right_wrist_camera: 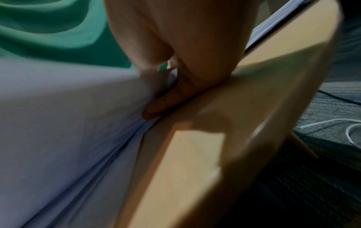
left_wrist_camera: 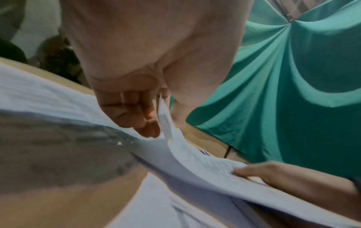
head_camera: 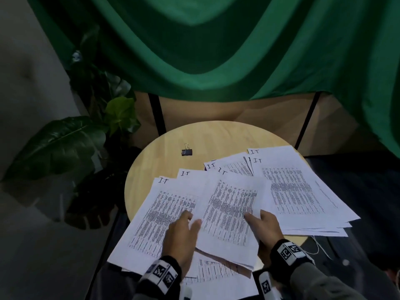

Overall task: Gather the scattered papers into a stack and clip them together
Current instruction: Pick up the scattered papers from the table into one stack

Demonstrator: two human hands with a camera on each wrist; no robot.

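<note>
Pinching middle sheet edges: left hand, right hand.

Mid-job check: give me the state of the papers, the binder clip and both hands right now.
papers: still fanned out across the round table, not stacked.
middle sheets: lifted, held at both side edges.
binder clip: closed, lying alone on bare wood, unused.
left hand: pinches sheets' left edge.
right hand: grips right edge.

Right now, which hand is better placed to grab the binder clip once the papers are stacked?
Left hand, probably: the binder clip lies far left on the table, while the right hand sits farther away.
</note>
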